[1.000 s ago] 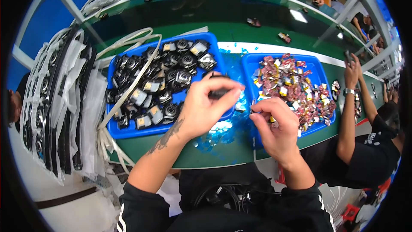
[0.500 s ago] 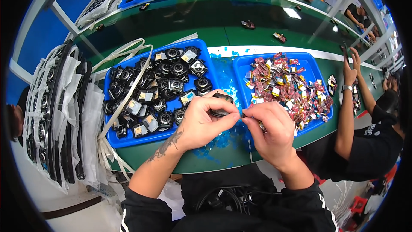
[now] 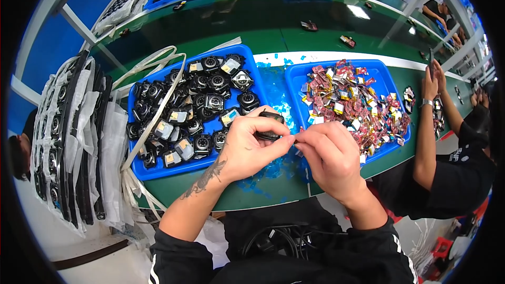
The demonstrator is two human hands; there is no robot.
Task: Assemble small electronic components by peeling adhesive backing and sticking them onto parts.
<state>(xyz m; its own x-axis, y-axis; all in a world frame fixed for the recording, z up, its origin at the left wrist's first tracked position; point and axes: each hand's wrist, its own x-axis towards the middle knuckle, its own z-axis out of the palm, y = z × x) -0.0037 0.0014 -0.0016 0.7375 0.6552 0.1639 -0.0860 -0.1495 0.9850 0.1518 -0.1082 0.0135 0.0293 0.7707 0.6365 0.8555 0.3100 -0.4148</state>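
My left hand is closed around a black smartwatch casing, which is partly hidden by the fingers. Thumb and forefinger of my right hand pinch together close beside the left thumb tip; whatever small piece lies between them is too small to make out. Behind my left hand sits a blue tray heaped with black watch casings, some showing a pale square part. Past my right hand another blue tray carries a pile of small red circuit boards with yellow and silver parts.
Stacked foam-wrapped trays of watch casings stand at the left, beside loose white straps. Blue film scraps litter the green table. Beyond runs a green conveyor belt carrying scattered parts. A co-worker at the right raises a dark flat object.
The parts on the belt have shifted slightly to the right. The co-worker's hands have moved a little. My hands keep nearly the same pose, pinched close together.
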